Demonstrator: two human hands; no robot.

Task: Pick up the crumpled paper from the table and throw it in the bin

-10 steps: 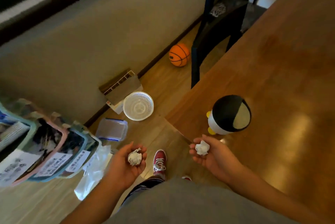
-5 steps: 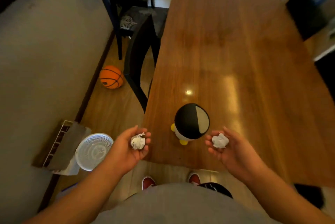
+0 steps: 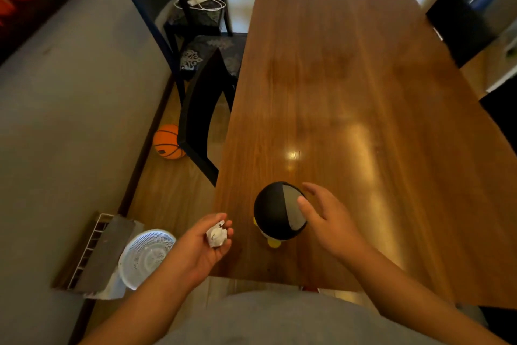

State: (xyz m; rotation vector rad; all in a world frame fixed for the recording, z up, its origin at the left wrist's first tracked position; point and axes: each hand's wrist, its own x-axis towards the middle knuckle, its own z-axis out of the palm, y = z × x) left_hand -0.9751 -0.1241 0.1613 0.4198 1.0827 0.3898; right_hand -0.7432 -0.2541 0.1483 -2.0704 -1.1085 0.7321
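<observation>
A small penguin-shaped bin with a black dome lid and a grey swing flap stands near the front edge of the wooden table. My right hand is against the bin's right side, fingers spread, with the thumb on the grey flap; no paper shows in it. My left hand hovers palm up at the table's front left corner, left of the bin, its fingers curled around a white ball of crumpled paper.
A black chair is pushed against the table's left side, with an orange basketball behind it on the floor. A white round basket and a leaning board sit by the wall. Another dark chair stands at the far right.
My right hand moved left and forward onto the bin's flap, and the paper ball it held is no longer visible. My left hand still holds its paper. The view swung toward the table.
</observation>
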